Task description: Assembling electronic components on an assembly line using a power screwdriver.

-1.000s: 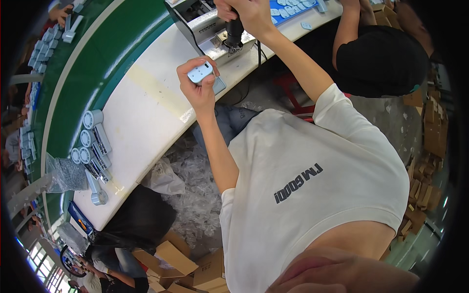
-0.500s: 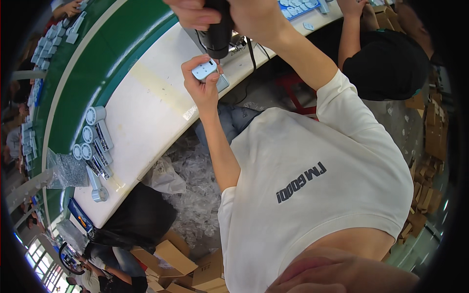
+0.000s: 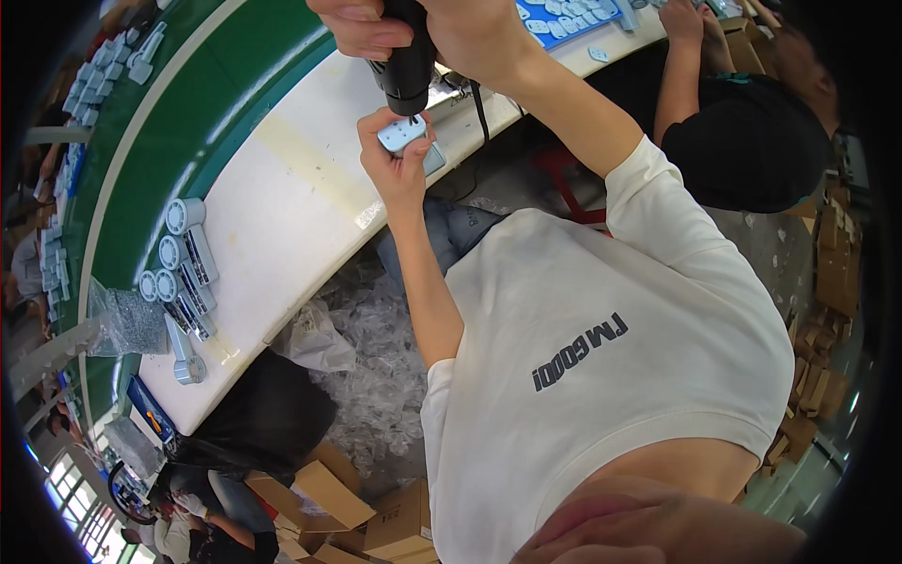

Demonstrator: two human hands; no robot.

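A small light-blue plastic housing (image 3: pixel 396 137) with holes in its face is gripped between the thumb and fingers of my left hand (image 3: pixel 398 177). Above it, my right hand (image 3: pixel 474 38) wraps round a black electric screwdriver (image 3: pixel 410 70), which points downward. Its tip is at the upper right end of the housing's face; whether a screw sits there is too small to tell. Another light-blue surface shows just below the housing, partly hidden by my left hand. A dark cord (image 3: pixel 482 113) hangs beside the screwdriver.
Several light-blue handled parts (image 3: pixel 188 258) lie on the white worktop (image 3: pixel 282 226), near a bag of small pieces (image 3: pixel 132 321). A green conveyor (image 3: pixel 150 160) runs beyond. A blue tray (image 3: pixel 564 36) holds small plates. A co-worker (image 3: pixel 742 141) sits at right; cardboard boxes (image 3: pixel 399 522) stand below.
The screwdriver has shifted slightly left and down, its tip now at the housing's face. My left hand has moved slightly right and down with the housing, which is now tilted.
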